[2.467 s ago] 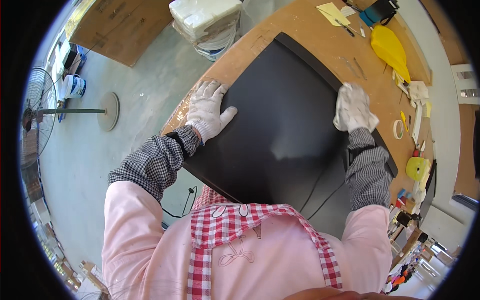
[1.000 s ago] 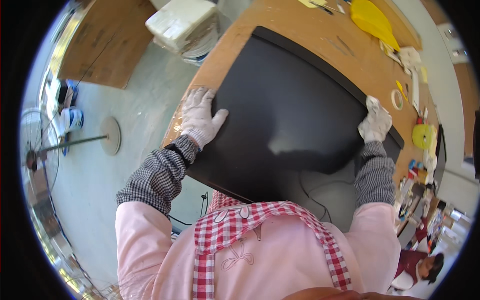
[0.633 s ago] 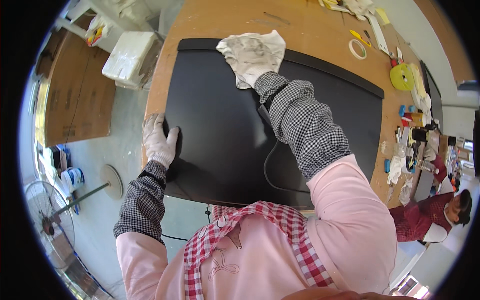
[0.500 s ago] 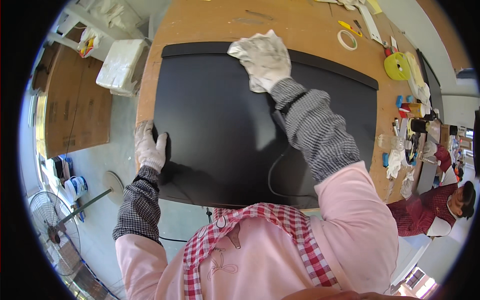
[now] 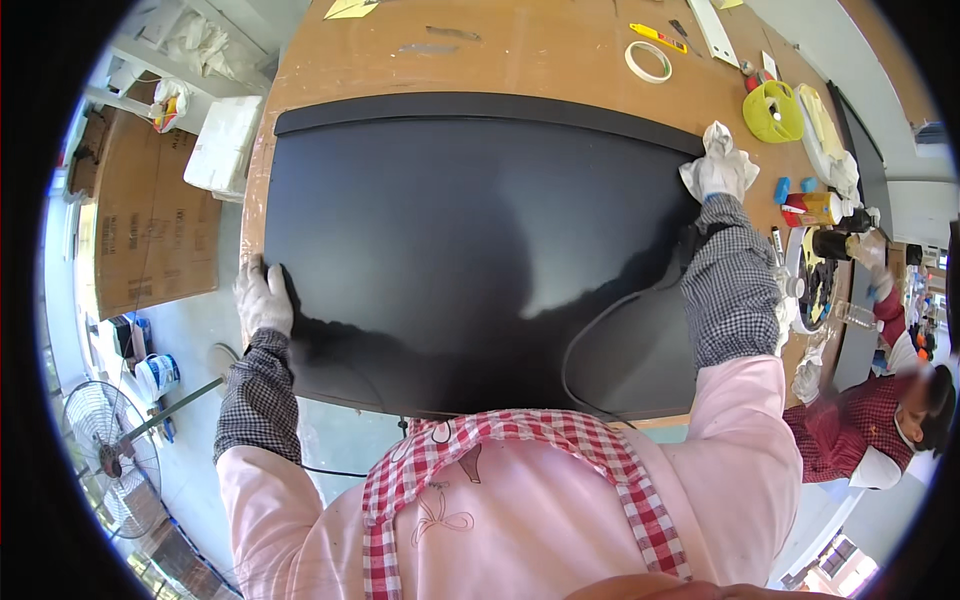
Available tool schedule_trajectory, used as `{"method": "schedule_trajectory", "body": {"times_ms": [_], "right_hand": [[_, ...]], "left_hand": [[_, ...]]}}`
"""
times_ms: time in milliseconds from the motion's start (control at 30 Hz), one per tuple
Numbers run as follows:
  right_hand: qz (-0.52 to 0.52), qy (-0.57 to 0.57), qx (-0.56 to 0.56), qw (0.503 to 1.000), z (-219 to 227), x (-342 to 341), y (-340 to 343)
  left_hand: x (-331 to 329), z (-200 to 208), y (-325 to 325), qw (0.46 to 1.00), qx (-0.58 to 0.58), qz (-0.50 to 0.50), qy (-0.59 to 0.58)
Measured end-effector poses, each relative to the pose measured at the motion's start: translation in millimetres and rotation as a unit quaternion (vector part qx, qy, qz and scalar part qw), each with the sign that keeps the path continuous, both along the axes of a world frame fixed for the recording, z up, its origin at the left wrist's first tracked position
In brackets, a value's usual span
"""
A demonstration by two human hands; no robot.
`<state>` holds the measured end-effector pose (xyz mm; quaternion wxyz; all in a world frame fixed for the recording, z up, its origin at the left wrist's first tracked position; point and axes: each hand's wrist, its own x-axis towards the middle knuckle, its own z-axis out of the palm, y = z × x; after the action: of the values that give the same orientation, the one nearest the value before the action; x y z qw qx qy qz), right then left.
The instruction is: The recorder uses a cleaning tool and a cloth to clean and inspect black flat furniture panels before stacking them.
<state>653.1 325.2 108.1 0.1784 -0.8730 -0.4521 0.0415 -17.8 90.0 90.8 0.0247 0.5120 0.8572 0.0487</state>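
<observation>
A large flat black panel (image 5: 420, 250), glossy and with a raised strip along its far edge, lies on the brown work table (image 5: 380, 75). My right hand (image 5: 721, 178), in a white glove, presses a crumpled white cloth (image 5: 719, 143) against the panel's far right corner. At the left edge of the panel rests my left hand (image 5: 263, 300), also gloved, its thumb against the rim and its fingers stretched toward the table's edge. A dark cable (image 5: 572, 352), or its reflection, curves across the panel's right part.
On the table's far right are a tape roll (image 5: 648, 62), a yellow cutter knife (image 5: 658, 38), and a yellow-green basket (image 5: 773, 112). A co-worker in a dark red checked top (image 5: 850, 425) is at the right. A standing fan (image 5: 110, 455) and a big cardboard box (image 5: 150, 220) are at the left.
My right hand has swept the cloth from the middle of the far edge to the far right corner. My left hand remains at the left edge; the view has shifted slightly.
</observation>
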Motion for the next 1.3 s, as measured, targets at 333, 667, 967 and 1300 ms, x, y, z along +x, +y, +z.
{"method": "schedule_trajectory", "body": {"times_ms": [333,667,967,1300], "right_hand": [[0.390,-0.023,0.120,0.913,-51.1,-179.8,-13.9],[0.276,-0.181,-0.088,0.940,40.9,-76.0,-11.0],[0.011,0.430,0.017,0.903,18.0,56.9,18.1],[0.471,-0.128,0.085,0.868,31.0,-123.2,-3.8]], "left_hand": [[207.3,14.2,86.1,0.974,0.006,-0.220,0.052],[200.3,11.5,83.5,0.975,-0.017,-0.208,0.071],[205.8,18.0,88.7,0.978,0.026,-0.203,0.046],[203.9,16.3,83.8,0.978,0.046,-0.199,0.030]]}}
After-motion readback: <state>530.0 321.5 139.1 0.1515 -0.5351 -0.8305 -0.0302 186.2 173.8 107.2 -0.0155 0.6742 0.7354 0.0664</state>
